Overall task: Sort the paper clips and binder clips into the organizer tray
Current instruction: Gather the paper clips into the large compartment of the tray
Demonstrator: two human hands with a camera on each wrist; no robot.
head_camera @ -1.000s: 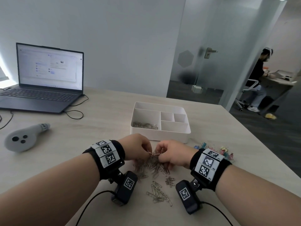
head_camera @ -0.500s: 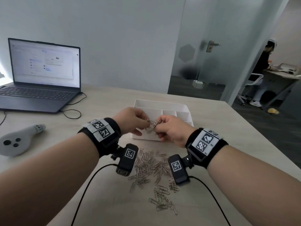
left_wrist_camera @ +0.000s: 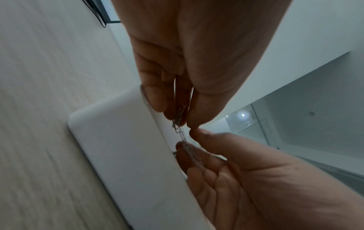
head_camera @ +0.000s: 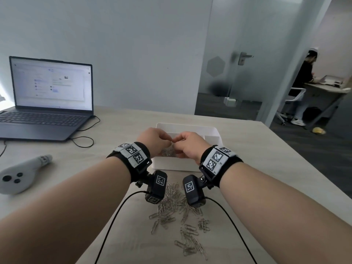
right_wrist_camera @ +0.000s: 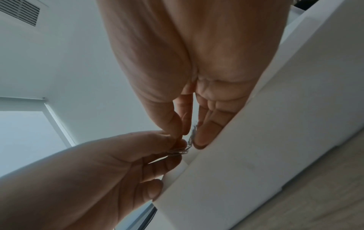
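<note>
A white organizer tray [head_camera: 211, 130] stands mid-table, with silver paper clips [head_camera: 168, 153] lying in its left compartment. Both hands hover together over that compartment. My left hand [head_camera: 167, 141] pinches a small bunch of paper clips [left_wrist_camera: 178, 119] between thumb and fingers. My right hand [head_camera: 178, 141] holds the other end of the tangled bunch [right_wrist_camera: 193, 132] against its fingers. The tray's outer wall [left_wrist_camera: 122, 140] is just below the fingertips. A loose pile of paper clips [head_camera: 177, 210] lies on the table under my wrists. No binder clips are in view.
An open laptop [head_camera: 51, 96] sits at the back left with a black cable [head_camera: 83, 141] looping beside it. A grey controller [head_camera: 19, 176] lies at the left. The table's right edge [head_camera: 304, 164] drops to dark floor. A person [head_camera: 304, 86] sits beyond the glass door.
Both hands rose from the pile on the table with a bunch of paper clips and moved forward, from the tray's near side to over its left compartment.
</note>
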